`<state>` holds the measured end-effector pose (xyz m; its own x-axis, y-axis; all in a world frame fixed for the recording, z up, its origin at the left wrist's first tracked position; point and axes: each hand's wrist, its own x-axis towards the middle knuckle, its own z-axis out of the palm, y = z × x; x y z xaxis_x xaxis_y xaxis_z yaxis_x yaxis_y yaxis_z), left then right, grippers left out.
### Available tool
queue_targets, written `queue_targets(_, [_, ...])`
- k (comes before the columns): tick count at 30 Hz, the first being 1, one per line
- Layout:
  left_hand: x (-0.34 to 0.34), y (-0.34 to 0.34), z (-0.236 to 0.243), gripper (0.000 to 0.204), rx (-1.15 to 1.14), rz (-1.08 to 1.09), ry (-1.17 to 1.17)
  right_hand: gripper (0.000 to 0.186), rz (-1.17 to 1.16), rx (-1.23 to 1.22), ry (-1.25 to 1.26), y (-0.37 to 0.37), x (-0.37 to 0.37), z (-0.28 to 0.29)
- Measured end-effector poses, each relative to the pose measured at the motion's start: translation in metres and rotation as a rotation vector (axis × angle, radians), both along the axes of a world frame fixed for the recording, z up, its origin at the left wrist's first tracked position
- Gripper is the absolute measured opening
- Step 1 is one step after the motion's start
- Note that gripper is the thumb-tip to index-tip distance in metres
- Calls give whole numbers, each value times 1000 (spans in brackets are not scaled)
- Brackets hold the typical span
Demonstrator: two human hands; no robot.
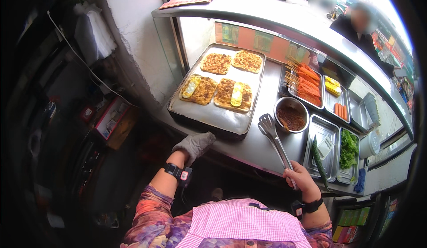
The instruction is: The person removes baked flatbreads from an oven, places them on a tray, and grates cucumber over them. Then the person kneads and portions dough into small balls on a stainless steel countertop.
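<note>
Tongs (276,146) gripped at the tail end of the handles by right hand (301,180), fingers wrapped tight round both arms. Slotted heads close together, hovering or resting over steel counter (260,152); cannot tell which. Heads between front right corner of griddle tray (213,118) and bowl of brown sauce (307,111), just beside both.

Left hand (195,145) in grey glove, lying at front edge of griddle tray, fingers loose and together, holding nothing.

On griddle: four browned flatbreads. Near pair, left flatbread (205,92) and right flatbread (223,90), each topped with a yellow strip; far pair bare.

To the right: skewers (307,87) in a tray, cucumber (316,157), lettuce (349,148).

Judgement on handling:
- Shift grip forward along the handles; hold at the very end gives weak control of the heads.
- Approach right flatbread first, nearest to the heads.
- Slide lower head flat under the rim, close gently; hard squeeze likely to tear the bread or shed the yellow strip.
- Keep gloved hand at the edge, off the hot plate.
- Mind sauce bowl when swinging the heads across.
</note>
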<state>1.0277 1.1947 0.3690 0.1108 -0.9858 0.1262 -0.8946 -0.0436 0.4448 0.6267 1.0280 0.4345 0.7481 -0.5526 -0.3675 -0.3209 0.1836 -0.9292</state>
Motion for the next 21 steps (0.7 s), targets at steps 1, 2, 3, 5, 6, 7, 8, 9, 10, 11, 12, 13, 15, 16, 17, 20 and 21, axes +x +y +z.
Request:
queue_targets(1, [-3, 27, 1, 24, 44, 46, 11, 49, 10, 11, -34, 0, 1, 0])
queue_targets(2, [-11, 52, 3, 30, 211, 136, 36, 47, -9, 12, -12, -5, 2, 1])
queue_targets(3, [-19, 89, 10, 24, 199, 253, 88, 45, 9, 34, -33, -5, 4, 3])
queue_targets(5, [-29, 149, 33, 21, 500, 341, -321, 36, 63, 17, -76, -7, 10, 6])
queue_targets(6, [-28, 170, 41, 19, 686, 387, -514, 36, 60, 40, -73, -12, 19, 4])
queue_targets(7, [-36, 219, 53, 19, 470, 533, -529, 36, 70, 52, -84, -9, 26, 5])
queue_targets(8, [-42, 254, 62, 21, 238, 931, 14, 37, 72, 65, -97, -8, 34, 3])
queue_targets(9, [-47, 289, 68, 25, -303, 1197, 646, 35, 112, 49, -108, -6, 43, 4])
queue_targets(10, [-48, 322, 75, 30, -972, 1190, 1418, 34, 148, 35, -138, -3, 52, 1])
queue_targets(11, [-52, 353, 79, 35, -1724, 980, 2148, 32, 138, 57, -133, 3, 63, -1])
queue_targets(12, [-54, 383, 84, 35, -1768, 823, 2044, 29, 166, 53, -134, 11, 75, 0])
queue_targets(13, [-54, 399, 81, 35, -1838, 751, 1939, 27, 188, 41, -148, 10, 85, -7])
queue_targets(15, [-55, 437, 101, 40, -1940, 696, 1753, 27, 222, 52, -169, 29, 100, -2])
queue_targets(16, [-42, 457, 103, 44, -1987, 693, 1694, 27, 231, 36, -157, 44, 112, 0])
queue_targets(17, [-37, 472, 114, 48, -2032, 707, 1603, 27, 248, 29, -156, 54, 120, 2])
queue_targets(20, [-19, 514, 151, 53, -1929, 483, 1529, 40, 294, 42, -149, 83, 145, 19])
queue_targets(21, [-7, 530, 162, 55, -1946, 388, 1610, 40, 306, 25, -156, 96, 156, 26])
